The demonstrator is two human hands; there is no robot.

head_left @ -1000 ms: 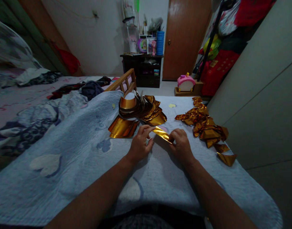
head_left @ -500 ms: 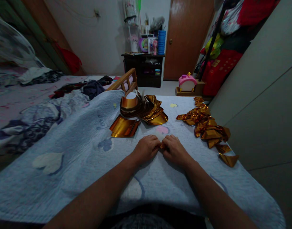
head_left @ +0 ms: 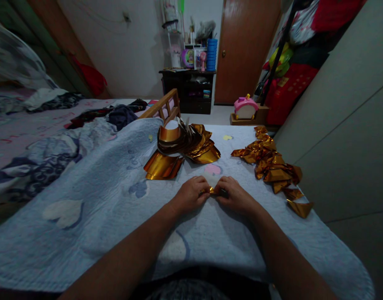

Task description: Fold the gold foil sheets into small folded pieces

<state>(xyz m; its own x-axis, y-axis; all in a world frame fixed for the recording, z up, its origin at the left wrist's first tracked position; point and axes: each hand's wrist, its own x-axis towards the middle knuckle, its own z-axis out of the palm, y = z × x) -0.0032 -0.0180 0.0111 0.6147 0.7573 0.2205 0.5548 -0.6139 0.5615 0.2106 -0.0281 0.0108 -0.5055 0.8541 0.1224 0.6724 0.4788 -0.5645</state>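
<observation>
From where I stand, two bare forearms reach across a pale blue quilt towards the middle, and the left hand and right hand nearly meet there. A second ago a gold strip lay stretched out slantwise between them; half a second ago the hands were pressed together over it. Now they stand slightly parted, and a small bright bit of gold shows in the gap. I take that to mean the strip is being worked at its centre, though most of it is hidden.

The fingers on both sides are curled in and narrow, thumbs tucked close, apparently pinching the strip from left and right. I can't tell how each fingertip lies on it. A pale patch shows just beyond the gold; whether it is paper or quilt, I can't say.

Farther off, to the left of centre, sits a fanned stack of gold sheets, curling and untouched by either hand. To the right, a trail of crumpled gold pieces runs along the quilt's edge, well apart from the fingers. Past the far edge are a pink toy, a dark cabinet and a brown door.
</observation>
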